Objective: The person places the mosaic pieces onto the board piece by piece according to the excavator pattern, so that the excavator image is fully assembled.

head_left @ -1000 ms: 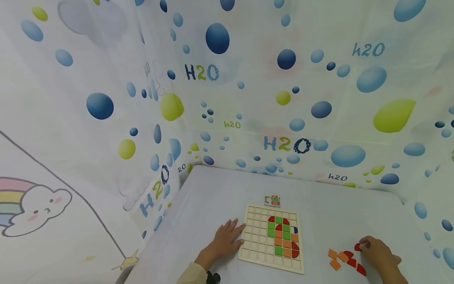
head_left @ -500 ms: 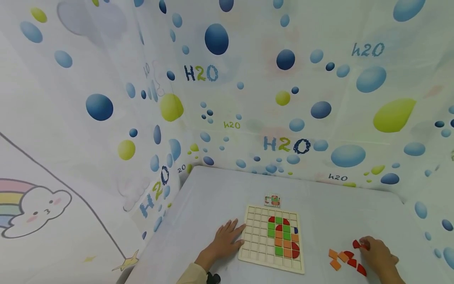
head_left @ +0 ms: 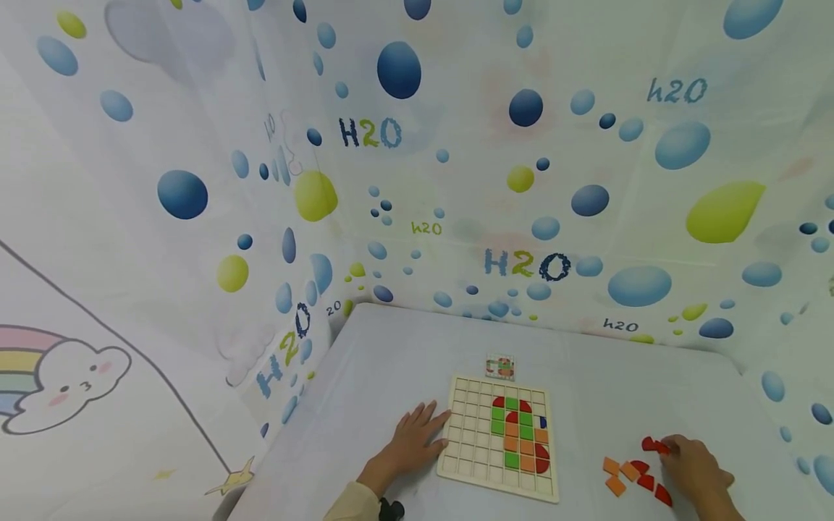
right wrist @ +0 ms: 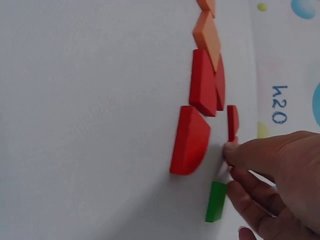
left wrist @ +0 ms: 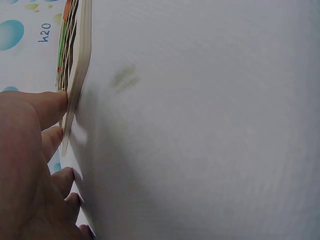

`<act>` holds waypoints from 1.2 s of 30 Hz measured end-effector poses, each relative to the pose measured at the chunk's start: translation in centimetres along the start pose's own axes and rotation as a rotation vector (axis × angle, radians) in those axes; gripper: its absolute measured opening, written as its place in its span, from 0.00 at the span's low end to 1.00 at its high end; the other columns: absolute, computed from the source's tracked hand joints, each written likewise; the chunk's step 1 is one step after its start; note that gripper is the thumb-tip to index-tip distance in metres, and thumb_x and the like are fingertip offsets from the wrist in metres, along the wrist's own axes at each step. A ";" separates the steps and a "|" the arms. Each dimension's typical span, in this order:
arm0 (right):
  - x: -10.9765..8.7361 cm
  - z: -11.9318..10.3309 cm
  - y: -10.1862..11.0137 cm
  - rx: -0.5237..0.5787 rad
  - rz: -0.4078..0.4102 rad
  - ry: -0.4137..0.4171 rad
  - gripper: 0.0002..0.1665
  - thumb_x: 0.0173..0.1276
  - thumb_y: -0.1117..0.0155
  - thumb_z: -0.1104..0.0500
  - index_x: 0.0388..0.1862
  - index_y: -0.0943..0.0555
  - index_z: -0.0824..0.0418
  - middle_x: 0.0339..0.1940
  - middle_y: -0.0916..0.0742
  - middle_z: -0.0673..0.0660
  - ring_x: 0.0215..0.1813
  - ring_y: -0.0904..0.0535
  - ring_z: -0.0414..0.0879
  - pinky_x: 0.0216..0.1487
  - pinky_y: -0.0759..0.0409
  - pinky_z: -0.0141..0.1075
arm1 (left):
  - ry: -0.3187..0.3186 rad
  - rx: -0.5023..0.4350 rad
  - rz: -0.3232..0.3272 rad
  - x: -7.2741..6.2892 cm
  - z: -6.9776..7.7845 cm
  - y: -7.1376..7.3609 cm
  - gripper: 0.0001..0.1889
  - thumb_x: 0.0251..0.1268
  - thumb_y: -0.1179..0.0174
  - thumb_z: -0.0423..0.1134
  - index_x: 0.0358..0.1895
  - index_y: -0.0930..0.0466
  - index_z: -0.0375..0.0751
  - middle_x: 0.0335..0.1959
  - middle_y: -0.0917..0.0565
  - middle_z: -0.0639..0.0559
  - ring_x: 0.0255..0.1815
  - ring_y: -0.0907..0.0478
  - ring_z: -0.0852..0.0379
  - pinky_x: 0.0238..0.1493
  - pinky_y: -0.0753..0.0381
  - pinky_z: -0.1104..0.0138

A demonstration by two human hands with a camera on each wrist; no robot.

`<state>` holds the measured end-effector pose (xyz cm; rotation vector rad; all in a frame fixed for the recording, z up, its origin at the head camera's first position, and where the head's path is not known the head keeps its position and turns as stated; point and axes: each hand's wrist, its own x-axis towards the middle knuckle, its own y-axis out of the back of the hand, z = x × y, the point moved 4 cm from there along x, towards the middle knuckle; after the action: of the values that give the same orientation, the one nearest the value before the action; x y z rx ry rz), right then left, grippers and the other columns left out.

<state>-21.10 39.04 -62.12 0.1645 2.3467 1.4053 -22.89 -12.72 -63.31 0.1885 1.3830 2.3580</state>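
My left hand lies with spread fingers against the left edge of the wooden grid board; in the left wrist view, thumb and index finger touch the board's rim. At the right, my right hand pinches a red quarter-circle tile between thumb and fingertips. Another red tile lies just left of it, seemingly touching. Several more red tiles and orange square tiles lie loose nearby. In the right wrist view, a green tile is beside the fingers, which partly hide the held tile.
Red, green, orange and blue tiles fill part of the board's right side. A small pattern card lies behind the board. A white cloth covers the table, with printed curtains at the back and left. A black object sits by the left wrist.
One red tile has slid left and slightly away, out from under my right fingers, and a second red tile now shows at the fingertips. My left hand and the board have stayed put.
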 end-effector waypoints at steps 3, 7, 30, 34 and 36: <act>0.7 0.0 -0.2 0.008 0.031 0.016 0.20 0.73 0.37 0.68 0.59 0.25 0.81 0.53 0.21 0.81 0.56 0.27 0.75 0.54 0.34 0.77 | -0.002 0.000 0.004 -0.2 0.3 0.3 0.30 0.81 0.44 0.52 0.82 0.34 0.54 0.85 0.40 0.40 0.85 0.46 0.33 0.80 0.47 0.34; 1.8 -0.3 -0.2 0.023 0.047 0.028 0.21 0.74 0.37 0.67 0.59 0.26 0.80 0.52 0.21 0.81 0.55 0.26 0.75 0.52 0.31 0.75 | -0.008 -0.014 0.006 -0.2 0.5 0.5 0.30 0.81 0.44 0.51 0.81 0.34 0.52 0.84 0.40 0.38 0.85 0.46 0.32 0.80 0.48 0.32; 1.1 -10.9 -3.8 -0.018 -0.035 0.287 0.30 0.70 0.24 0.52 0.57 0.24 0.72 0.41 0.15 0.64 0.44 0.19 0.58 0.48 0.29 0.64 | 0.005 -0.007 -0.014 -0.2 0.4 0.7 0.31 0.82 0.45 0.53 0.82 0.35 0.54 0.85 0.41 0.40 0.85 0.47 0.34 0.80 0.48 0.34; 0.7 -11.4 -3.9 -0.034 -0.032 0.329 0.23 0.69 0.25 0.58 0.55 0.21 0.70 0.41 0.18 0.63 0.44 0.20 0.57 0.47 0.27 0.63 | 0.001 -0.006 -0.014 -0.2 0.3 0.5 0.31 0.81 0.45 0.53 0.82 0.35 0.54 0.85 0.41 0.40 0.85 0.46 0.34 0.80 0.47 0.33; 0.7 -11.5 -4.0 -0.044 -0.027 0.367 0.18 0.69 0.26 0.62 0.52 0.20 0.69 0.41 0.18 0.63 0.44 0.19 0.57 0.45 0.25 0.62 | 0.002 -0.005 -0.013 -0.2 0.3 0.5 0.31 0.81 0.44 0.52 0.82 0.35 0.54 0.85 0.41 0.40 0.85 0.47 0.34 0.80 0.47 0.34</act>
<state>-25.81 27.90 -60.99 -0.1505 2.5899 1.5844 -22.76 -12.72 -62.72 0.1748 1.3749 2.3512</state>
